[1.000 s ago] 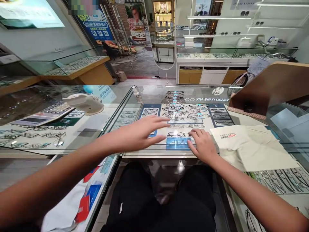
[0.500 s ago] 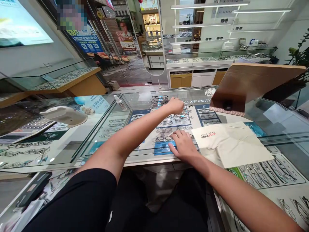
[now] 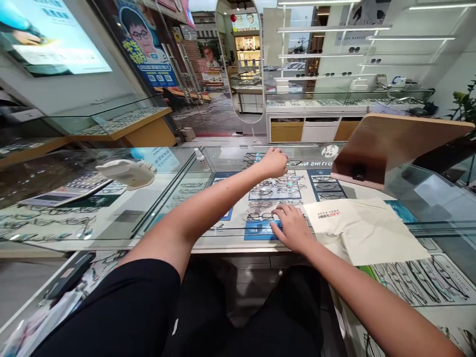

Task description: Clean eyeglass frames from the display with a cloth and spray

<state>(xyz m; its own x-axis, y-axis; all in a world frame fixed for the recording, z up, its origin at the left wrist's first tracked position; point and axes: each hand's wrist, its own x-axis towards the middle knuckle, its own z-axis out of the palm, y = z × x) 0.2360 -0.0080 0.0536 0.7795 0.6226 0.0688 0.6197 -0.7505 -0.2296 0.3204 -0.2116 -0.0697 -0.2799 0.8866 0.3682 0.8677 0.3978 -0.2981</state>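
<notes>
My left hand [image 3: 275, 162] is closed over the far part of the glass counter [image 3: 238, 243], its arm stretched across the display. A small dark shape shows beside its fingers, but what they hold is too small to name. Nearer to me, my right hand [image 3: 293, 228] lies palm down on the glass with fingers spread, holding nothing. Dark-framed glasses [image 3: 260, 216] and a blue card [image 3: 260, 231] are under the glass to its left. A cream cloth [image 3: 364, 228] with red print lies right of that hand. Rows of glasses [image 3: 275, 191] show between my hands.
On the counter's right stands a tilted wood-backed panel [image 3: 401, 144]. To the left are a spray bottle [image 3: 202, 159], a white device [image 3: 128, 173] and a calculator-like tablet [image 3: 67, 191]. An oval mirror [image 3: 245, 64] and wall shelves [image 3: 334, 29] are across the room.
The camera view has shifted, so the counter and room appear further right and slightly lower. Both hands keep nearly the same poses. A dark shape now shows beside my left fingers.
</notes>
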